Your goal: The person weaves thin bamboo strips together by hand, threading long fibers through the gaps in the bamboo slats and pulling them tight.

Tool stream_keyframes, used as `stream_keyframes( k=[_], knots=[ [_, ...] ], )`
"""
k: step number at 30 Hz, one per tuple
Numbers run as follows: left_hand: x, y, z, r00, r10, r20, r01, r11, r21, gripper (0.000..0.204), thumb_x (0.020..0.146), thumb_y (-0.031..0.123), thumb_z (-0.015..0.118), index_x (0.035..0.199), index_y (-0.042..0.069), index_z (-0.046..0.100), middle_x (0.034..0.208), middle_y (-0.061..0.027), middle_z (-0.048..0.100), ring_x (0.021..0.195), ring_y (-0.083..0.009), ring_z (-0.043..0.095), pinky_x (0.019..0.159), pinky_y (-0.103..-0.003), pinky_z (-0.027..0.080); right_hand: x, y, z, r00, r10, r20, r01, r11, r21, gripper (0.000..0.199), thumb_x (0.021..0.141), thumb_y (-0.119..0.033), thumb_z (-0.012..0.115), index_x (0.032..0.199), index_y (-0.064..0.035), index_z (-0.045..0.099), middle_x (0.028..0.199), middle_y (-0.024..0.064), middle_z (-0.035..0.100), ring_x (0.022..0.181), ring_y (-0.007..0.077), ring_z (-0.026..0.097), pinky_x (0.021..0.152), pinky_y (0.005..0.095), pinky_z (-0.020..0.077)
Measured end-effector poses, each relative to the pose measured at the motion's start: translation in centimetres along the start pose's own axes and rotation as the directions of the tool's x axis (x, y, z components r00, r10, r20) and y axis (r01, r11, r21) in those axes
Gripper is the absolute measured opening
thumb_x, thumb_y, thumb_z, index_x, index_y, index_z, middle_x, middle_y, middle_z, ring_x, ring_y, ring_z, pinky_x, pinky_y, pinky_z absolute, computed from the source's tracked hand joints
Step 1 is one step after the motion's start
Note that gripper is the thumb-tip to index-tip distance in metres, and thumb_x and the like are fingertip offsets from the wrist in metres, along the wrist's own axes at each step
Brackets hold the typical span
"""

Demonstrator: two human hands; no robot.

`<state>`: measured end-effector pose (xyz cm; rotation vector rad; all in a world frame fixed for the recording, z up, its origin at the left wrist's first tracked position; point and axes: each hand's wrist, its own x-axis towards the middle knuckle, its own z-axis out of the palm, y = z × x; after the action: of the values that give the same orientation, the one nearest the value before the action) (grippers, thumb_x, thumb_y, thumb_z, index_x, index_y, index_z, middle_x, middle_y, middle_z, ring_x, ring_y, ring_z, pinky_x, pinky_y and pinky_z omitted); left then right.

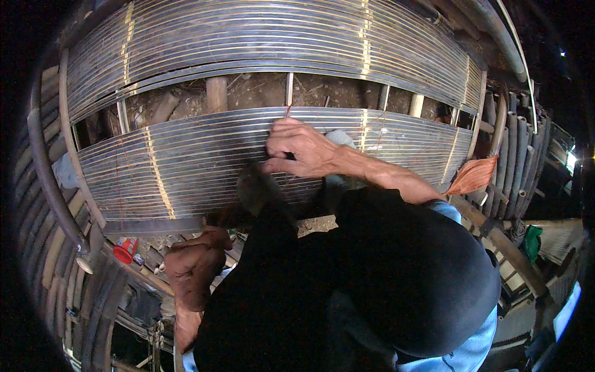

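Observation:
A panel of thin split-bamboo slats [186,167] lies across in front of me, bound by pale cross ties. My right hand [299,150] rests on its far edge with fingers curled, pinching a thin reddish cord [288,111] that rises between the slats. My left hand [194,265] is below the panel's near edge, closed into a fist under the frame bar [152,225]; what it holds is hidden. A dark blurred shape [257,189] sits between the two hands. My dark-clothed knees [372,273] fill the lower middle.
A second slat panel [248,43] lies beyond, with bare dirt and wooden posts [216,93] in the gap. A small red container [125,250] sits at lower left. An orange-brown dried leaf [474,176], bamboo poles [517,149] and green cloth [532,242] are on the right.

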<state>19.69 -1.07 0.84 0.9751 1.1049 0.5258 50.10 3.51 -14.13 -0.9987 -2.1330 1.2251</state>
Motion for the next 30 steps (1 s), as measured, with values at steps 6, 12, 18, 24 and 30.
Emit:
stream_keyframes(
  k=[6, 12, 18, 24, 30],
  knots=[
    [-0.6, -0.5, 1.9, 0.965, -0.024, -0.262, 0.030, 0.999, 0.022, 0.021, 0.091, 0.010, 0.064, 0.080, -0.008, 0.067, 0.078, -0.0101, 0.067, 0.071, -0.0167, 0.060, 0.074, -0.031, 0.049, -1.7, -1.0, 0.8, 0.991, 0.114, -0.063, -0.113, 0.993, 0.020, 0.036, 0.091, -0.029, 0.075, 0.068, -0.0072, 0.058, 0.061, 0.0071, 0.044, 0.065, 0.0266, 0.048, 0.074, 0.0418, 0.0408],
    [-4.1, -4.8, 0.7, 0.814, -0.020, -0.581, -0.023, 0.998, -0.066, 0.024, 0.096, 0.012, 0.062, 0.079, -0.004, 0.067, 0.071, -0.0073, 0.066, 0.062, -0.0174, 0.057, 0.066, -0.032, 0.046, 2.9, -3.0, 2.8, 0.988, 0.146, 0.052, -0.146, 0.989, -0.019, 0.028, 0.092, -0.030, 0.073, 0.075, -0.0085, 0.067, 0.069, 0.0073, 0.056, 0.072, 0.0258, 0.057, 0.076, 0.0415, 0.0415],
    [-11.4, -4.8, -11.5, 0.684, -0.167, -0.710, -0.509, 0.587, -0.629, 0.047, 0.105, 0.018, 0.054, 0.063, 0.016, 0.032, 0.060, 0.0001, 0.029, 0.051, -0.0113, 0.027, 0.056, -0.026, 0.035, 4.7, -0.6, -3.3, 0.928, 0.128, -0.350, -0.157, 0.986, -0.056, 0.030, 0.094, -0.034, 0.071, 0.098, -0.0039, 0.071, 0.095, 0.0164, 0.072, 0.097, 0.0311, 0.070, 0.082, 0.0435, 0.0549],
    [-27.1, -11.4, -19.0, -0.371, -0.347, -0.861, -0.329, 0.917, -0.228, 0.047, 0.096, 0.040, 0.064, 0.123, 0.003, 0.067, 0.110, -0.0181, 0.071, 0.091, -0.0291, 0.067, 0.098, -0.050, 0.051, 1.9, 2.2, -9.6, 0.800, 0.531, -0.278, -0.586, 0.792, -0.171, 0.025, 0.093, -0.026, 0.076, 0.096, -0.0012, 0.075, 0.080, 0.0117, 0.074, 0.070, 0.0188, 0.069, 0.064, 0.0362, 0.0567],
    [-24.6, -18.3, -19.1, 0.230, 0.022, -0.973, 0.911, 0.345, 0.224, 0.039, 0.094, 0.032, 0.071, 0.115, -0.001, 0.069, 0.099, -0.0113, 0.071, 0.091, -0.0282, 0.065, 0.090, -0.041, 0.051, -3.3, 3.2, -5.5, 0.950, 0.247, -0.192, -0.310, 0.827, -0.469, 0.025, 0.090, -0.028, 0.075, 0.097, -0.0048, 0.074, 0.093, 0.0124, 0.070, 0.088, 0.0319, 0.070, 0.073, 0.0427, 0.0589]
  ],
)
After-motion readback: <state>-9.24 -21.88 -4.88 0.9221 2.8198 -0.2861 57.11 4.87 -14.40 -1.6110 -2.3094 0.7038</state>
